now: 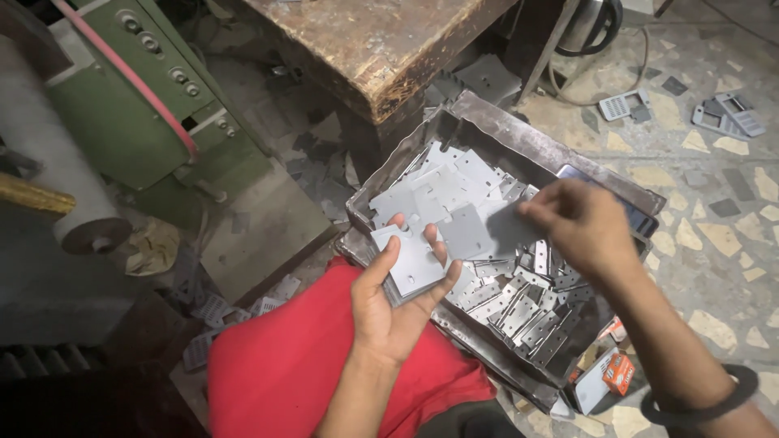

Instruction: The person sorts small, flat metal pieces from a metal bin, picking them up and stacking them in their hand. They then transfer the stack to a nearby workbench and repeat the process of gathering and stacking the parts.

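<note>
With the left hand (393,304) cupping a small stack of grey plates (414,259) over the metal tray (560,158), the right hand (580,227) best pinches one flat plate (495,227) by its edge, lifting it clear without dragging its neighbours.

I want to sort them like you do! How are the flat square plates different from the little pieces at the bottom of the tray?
The square plates are wide and mostly plain, with notched edges; the small hinge-like pieces are narrow strips with rows of holes. The plates lie stacked toward the far end of the metal tray, while the small pieces are jumbled at the near end. The left hand holds plates, not small pieces. Both are flat grey metal.
</note>
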